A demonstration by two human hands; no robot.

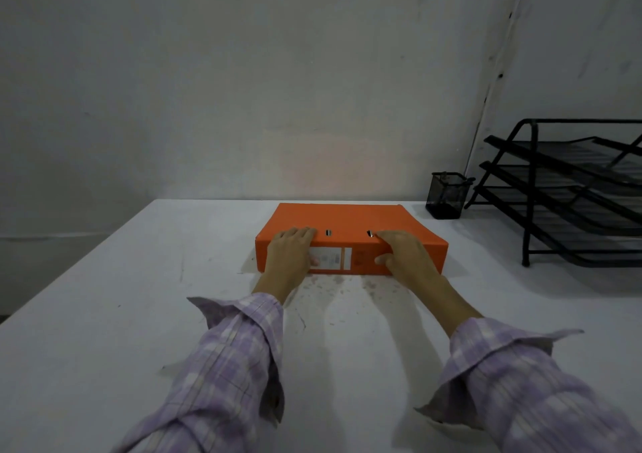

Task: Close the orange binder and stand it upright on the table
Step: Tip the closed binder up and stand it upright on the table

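Note:
The orange binder (pixel 347 218) lies flat and closed on the white table (pixel 121 296), near the far edge by the wall, its labelled spine facing me. My left hand (pixel 290 253) grips the spine's left part, fingers over the top cover and thumb on the white label. My right hand (pixel 404 254) holds the spine's right part the same way, fingers on top and thumb pressed against the spine. Two small metal slots show on the cover between my hands.
A black mesh pen cup (pixel 446 195) stands just right of the binder by the wall. A black three-tier wire tray rack (pixel 569 192) fills the table's right side. The wall rises directly behind the binder.

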